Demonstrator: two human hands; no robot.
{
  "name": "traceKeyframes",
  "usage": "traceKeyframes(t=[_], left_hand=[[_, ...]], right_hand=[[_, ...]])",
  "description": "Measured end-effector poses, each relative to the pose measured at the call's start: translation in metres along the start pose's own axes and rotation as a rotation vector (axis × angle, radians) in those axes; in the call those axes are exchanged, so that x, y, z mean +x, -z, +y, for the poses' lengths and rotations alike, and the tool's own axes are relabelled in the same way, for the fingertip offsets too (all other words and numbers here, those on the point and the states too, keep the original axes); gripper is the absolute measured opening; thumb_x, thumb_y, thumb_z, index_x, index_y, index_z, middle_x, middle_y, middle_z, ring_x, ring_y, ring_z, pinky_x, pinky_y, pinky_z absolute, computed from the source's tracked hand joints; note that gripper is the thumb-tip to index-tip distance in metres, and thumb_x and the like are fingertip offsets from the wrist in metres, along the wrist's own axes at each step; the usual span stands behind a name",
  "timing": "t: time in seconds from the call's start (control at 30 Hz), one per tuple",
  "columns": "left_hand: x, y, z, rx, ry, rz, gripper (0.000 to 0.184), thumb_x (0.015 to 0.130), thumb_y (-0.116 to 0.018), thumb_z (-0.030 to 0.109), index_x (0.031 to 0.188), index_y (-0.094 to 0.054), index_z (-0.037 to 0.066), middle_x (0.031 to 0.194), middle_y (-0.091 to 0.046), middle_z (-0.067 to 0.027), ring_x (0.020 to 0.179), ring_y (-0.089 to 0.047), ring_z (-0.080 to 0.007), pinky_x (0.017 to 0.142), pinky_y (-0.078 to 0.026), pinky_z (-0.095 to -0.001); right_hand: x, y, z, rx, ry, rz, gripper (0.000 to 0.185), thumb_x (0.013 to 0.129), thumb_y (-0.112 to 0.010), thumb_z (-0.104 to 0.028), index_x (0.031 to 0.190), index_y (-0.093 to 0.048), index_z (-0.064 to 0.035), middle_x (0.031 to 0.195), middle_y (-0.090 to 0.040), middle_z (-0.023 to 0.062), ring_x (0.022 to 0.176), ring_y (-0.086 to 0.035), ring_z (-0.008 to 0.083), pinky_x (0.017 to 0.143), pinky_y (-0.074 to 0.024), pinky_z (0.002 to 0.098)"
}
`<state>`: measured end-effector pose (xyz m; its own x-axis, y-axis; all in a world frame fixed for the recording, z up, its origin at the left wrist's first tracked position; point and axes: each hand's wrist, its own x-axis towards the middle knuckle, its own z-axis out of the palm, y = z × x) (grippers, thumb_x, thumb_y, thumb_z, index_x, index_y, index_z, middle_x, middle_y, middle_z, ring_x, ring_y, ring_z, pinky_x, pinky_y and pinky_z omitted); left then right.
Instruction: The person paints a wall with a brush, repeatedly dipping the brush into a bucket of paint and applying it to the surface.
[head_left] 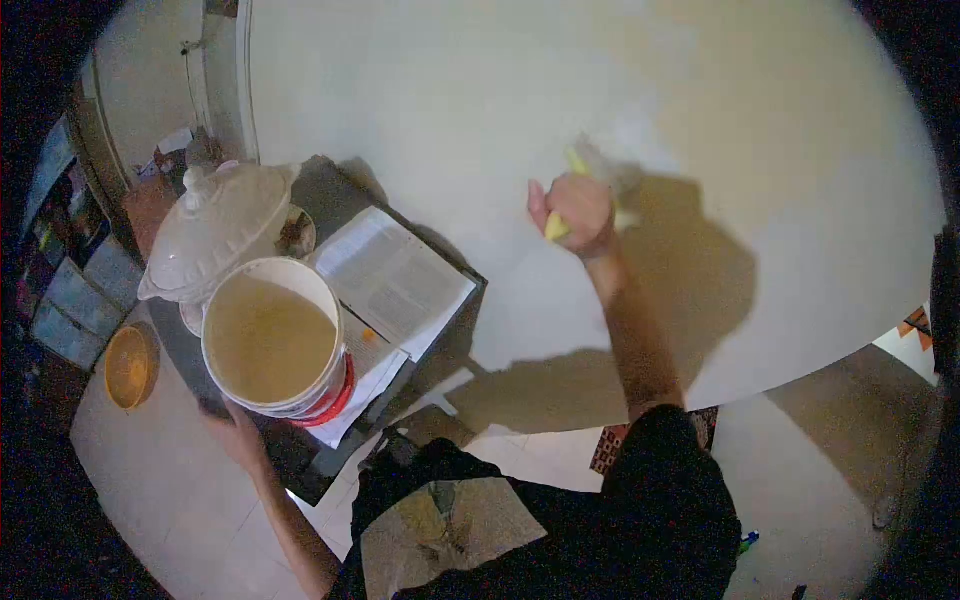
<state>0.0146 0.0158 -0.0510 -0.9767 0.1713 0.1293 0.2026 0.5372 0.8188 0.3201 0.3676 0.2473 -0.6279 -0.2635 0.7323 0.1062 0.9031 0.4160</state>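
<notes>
Against the pale wall (430, 90), my right hand (580, 208) is closed round the yellow handle (557, 228) of a brush-like tool. The tool's far end is blurred by motion and lies near the wall surface. At the lower left, my left hand (236, 436) is beside and below a white bucket (333, 395) with a red band, its fingers partly hidden at the dark table's edge. Whether it grips anything cannot be made out. Cloudy tan liquid (268, 340) lies inside the bucket, which stands over the dark tabletop.
An open book (395, 280) lies right of the bucket. Behind it are a white lidded dish (220, 225) and a small bowl (298, 232). An orange basin (128, 368) is at the far left, and a patterned mat (608, 448) lies below the wall.
</notes>
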Motion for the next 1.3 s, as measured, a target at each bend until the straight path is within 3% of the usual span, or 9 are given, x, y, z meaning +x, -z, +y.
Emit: traceKeyframes(t=[0.43,0.57,0.63,0.7,0.83,0.9,0.93,1.03,1.3], left_hand=[[-0.006,0.009,0.021,0.035,0.038,0.018,0.063,0.092,-0.048,0.038,0.135,-0.031,-0.005,0.136,-0.038,-0.0256,0.125,-0.039,-0.0367,0.104,-0.03,-0.0404],[-0.003,0.004,0.009,0.079,-0.024,0.05,0.063,0.092,-0.046,0.04,0.136,-0.03,-0.003,0.136,-0.039,-0.0243,0.125,-0.04,-0.0372,0.102,-0.032,-0.041],[-0.003,0.006,0.014,0.007,-0.013,0.006,0.065,0.092,-0.046,0.041,0.136,-0.029,-0.005,0.135,-0.038,-0.0264,0.125,-0.039,-0.0381,0.102,-0.032,-0.0412],[0.002,0.001,-0.001,0.093,0.007,0.02,0.064,0.092,-0.048,0.039,0.135,-0.03,-0.005,0.134,-0.039,-0.0274,0.124,-0.039,-0.0391,0.102,-0.032,-0.0411],[0.001,0.002,0.005,0.029,0.024,0.023,0.062,0.092,-0.05,0.036,0.134,-0.032,-0.005,0.134,-0.039,-0.0266,0.124,-0.039,-0.0388,0.102,-0.032,-0.0415],[0.001,0.003,0.009,-0.006,0.087,-0.006,0.06,0.091,-0.051,0.033,0.133,-0.033,-0.006,0.134,-0.039,-0.0258,0.124,-0.039,-0.0385,0.103,-0.032,-0.042],[0.0,0.005,0.014,-0.001,0.091,-0.009,0.06,0.091,-0.051,0.033,0.133,-0.033,-0.006,0.134,-0.039,-0.0258,0.124,-0.039,-0.0385,0.103,-0.032,-0.042],[-0.007,0.009,0.023,0.002,0.067,-0.015,0.059,0.091,-0.052,0.032,0.133,-0.034,-0.006,0.134,-0.04,-0.0254,0.124,-0.039,-0.0375,0.103,-0.031,-0.042],[-0.005,-0.001,0.001,0.001,0.007,0.055,0.061,0.091,-0.05,0.034,0.134,-0.032,-0.005,0.135,-0.038,-0.0245,0.127,-0.037,-0.0355,0.105,-0.029,-0.0406]], right_hand=[[-0.079,-0.064,-0.064,0.235,-0.309,0.077,0.031,0.067,-0.072,-0.001,0.053,-0.046,-0.0099,0.051,-0.05,0.0075,0.043,-0.051,0.024,0.042,-0.04,0.033],[-0.052,-0.031,-0.018,-0.106,-0.439,-0.055,0.027,0.075,-0.071,-0.017,0.056,-0.052,-0.011,0.056,-0.056,0.009,0.043,-0.051,0.0254,0.042,-0.0414,0.0348],[-0.03,-0.025,0.005,-0.056,-0.515,0.124,0.03,0.078,-0.066,-0.003,0.053,-0.05,-0.0049,0.049,-0.046,0.0074,0.041,-0.044,0.0149,0.041,-0.0351,0.0256],[0.008,-0.004,0.005,-0.098,-0.714,0.129,0.029,0.08,-0.066,-0.004,0.055,-0.051,-0.0046,0.048,-0.046,0.0054,0.042,-0.041,0.0112,0.042,-0.036,0.0242],[0.03,0.023,0.021,-0.24,-0.476,0.061,0.025,0.08,-0.065,-0.003,0.059,-0.052,-0.0059,0.049,-0.048,0.0034,0.043,-0.042,0.0098,0.043,-0.0381,0.0228],[0.051,0.038,0.015,-0.117,-0.054,0.296,0.021,0.078,-0.066,-0.001,0.063,-0.053,-0.0071,0.05,-0.049,0.0044,0.043,-0.045,0.0114,0.043,-0.039,0.0233],[0.058,0.044,0.017,-0.112,-0.057,0.292,0.021,0.078,-0.066,-0.001,0.063,-0.053,-0.0071,0.05,-0.049,0.0044,0.043,-0.045,0.0114,0.043,-0.039,0.0233],[0.06,0.052,0.024,-0.447,0.147,0.15,0.023,0.074,-0.068,0.002,0.061,-0.052,-0.0085,0.052,-0.052,0.0055,0.043,-0.049,0.0155,0.044,-0.0401,0.0249],[-0.018,-0.021,-0.01,-0.03,-0.077,0.061,0.039,0.069,-0.067,0.005,0.05,-0.036,-0.0101,0.047,-0.04,0.0063,0.038,-0.041,0.0208,0.037,-0.0288,0.0329]])
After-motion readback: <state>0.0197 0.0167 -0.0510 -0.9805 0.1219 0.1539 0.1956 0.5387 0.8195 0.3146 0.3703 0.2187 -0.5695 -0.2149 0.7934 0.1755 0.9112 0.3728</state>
